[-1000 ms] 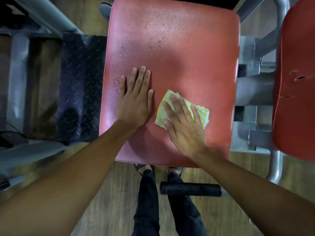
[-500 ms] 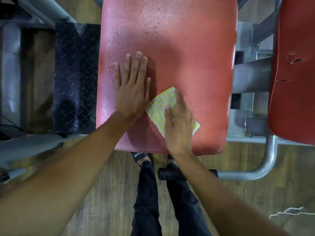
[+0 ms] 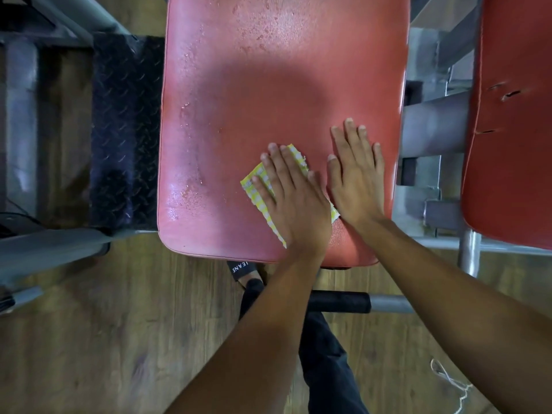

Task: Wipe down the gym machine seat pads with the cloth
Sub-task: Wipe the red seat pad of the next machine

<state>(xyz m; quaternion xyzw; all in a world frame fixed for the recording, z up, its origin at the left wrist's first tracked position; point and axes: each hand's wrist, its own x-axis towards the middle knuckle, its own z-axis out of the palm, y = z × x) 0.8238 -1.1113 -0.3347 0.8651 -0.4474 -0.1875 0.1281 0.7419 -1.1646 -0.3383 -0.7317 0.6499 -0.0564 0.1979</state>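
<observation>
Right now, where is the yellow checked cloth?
In the head view, the yellow checked cloth lies on the near half of the red seat pad, pressed flat under the left hand, with the right hand flat just to its right.

Cloth [image 3: 259,186] on seat pad [image 3: 268,85] (near edge)

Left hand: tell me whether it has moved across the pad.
Yes: the left hand moved rightward, from the seat pad's left side onto the cloth.

Most of the cloth [image 3: 259,189] under the left hand [image 3: 294,201]
</observation>
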